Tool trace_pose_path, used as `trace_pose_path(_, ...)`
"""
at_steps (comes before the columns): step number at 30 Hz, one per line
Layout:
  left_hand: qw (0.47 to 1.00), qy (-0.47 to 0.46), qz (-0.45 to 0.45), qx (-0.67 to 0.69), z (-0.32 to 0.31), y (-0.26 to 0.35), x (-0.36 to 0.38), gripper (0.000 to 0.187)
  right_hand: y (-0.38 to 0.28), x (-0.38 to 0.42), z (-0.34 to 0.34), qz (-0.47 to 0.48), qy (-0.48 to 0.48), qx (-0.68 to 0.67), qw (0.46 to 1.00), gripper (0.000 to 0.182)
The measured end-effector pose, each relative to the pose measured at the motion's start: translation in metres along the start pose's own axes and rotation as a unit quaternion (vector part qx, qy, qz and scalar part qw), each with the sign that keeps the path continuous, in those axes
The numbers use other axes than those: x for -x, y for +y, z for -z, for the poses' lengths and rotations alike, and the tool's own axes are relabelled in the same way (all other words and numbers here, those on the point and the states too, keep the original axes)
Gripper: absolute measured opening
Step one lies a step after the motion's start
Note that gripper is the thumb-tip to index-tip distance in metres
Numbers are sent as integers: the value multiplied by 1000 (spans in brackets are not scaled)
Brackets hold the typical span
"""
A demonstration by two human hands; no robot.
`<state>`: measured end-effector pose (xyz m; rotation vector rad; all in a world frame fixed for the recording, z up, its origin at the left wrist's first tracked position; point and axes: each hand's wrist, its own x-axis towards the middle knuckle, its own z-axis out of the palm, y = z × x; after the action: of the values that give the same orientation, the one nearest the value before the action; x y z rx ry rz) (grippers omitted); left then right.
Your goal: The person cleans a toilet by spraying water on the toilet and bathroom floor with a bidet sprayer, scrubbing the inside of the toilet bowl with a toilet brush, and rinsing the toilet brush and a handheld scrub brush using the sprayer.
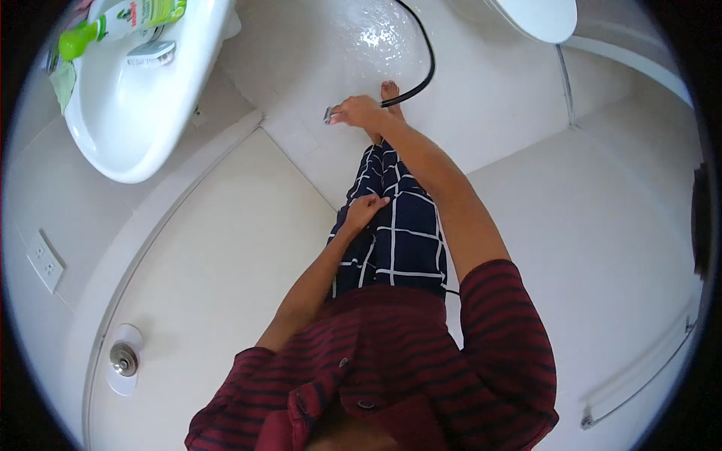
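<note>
My right hand [359,112] is wrapped round a hand sprayer [328,115], whose silvery head pokes out on the left. A black hose [431,56] runs from that hand in a curve up past the top edge. Lower down, my left hand [364,211] lies against the dark blue checked trousers [410,233] on my thigh, its fingers closed on the cloth. A bare foot [389,92] shows just beyond the right hand; the other foot is mostly hidden.
Water glistens on the wet floor [374,37] ahead. At left a white washbasin [124,154] bears a green-capped bottle [124,21] and a brush [151,54]. A white toilet lid [538,16] stands at upper right. A door with a round knob [123,359] is at lower left, a towel bar [639,383] at lower right.
</note>
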<state>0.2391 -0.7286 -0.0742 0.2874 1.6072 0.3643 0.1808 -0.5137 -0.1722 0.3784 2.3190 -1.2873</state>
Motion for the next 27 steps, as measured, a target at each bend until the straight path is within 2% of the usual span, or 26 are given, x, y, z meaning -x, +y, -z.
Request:
trace_pose_path(3, 999, -6, -8, -36, 4, 3, 3, 44, 16, 4, 27, -32, 33, 61, 997, 36)
trace_pose_path(9, 999, 20, -35, -27, 2, 4, 4, 45, 33, -6, 65, -6, 118, 131, 984, 42)
trace_pose_path(18, 1000, 7, 18, -5, 5, 12, 9, 50, 26, -21, 106, 0, 223, 86, 971, 41)
trace_pose_path(27, 1000, 20, -18, 16, 3, -2, 4, 48, 19, -47, 135, 33, 345, 114, 931, 40)
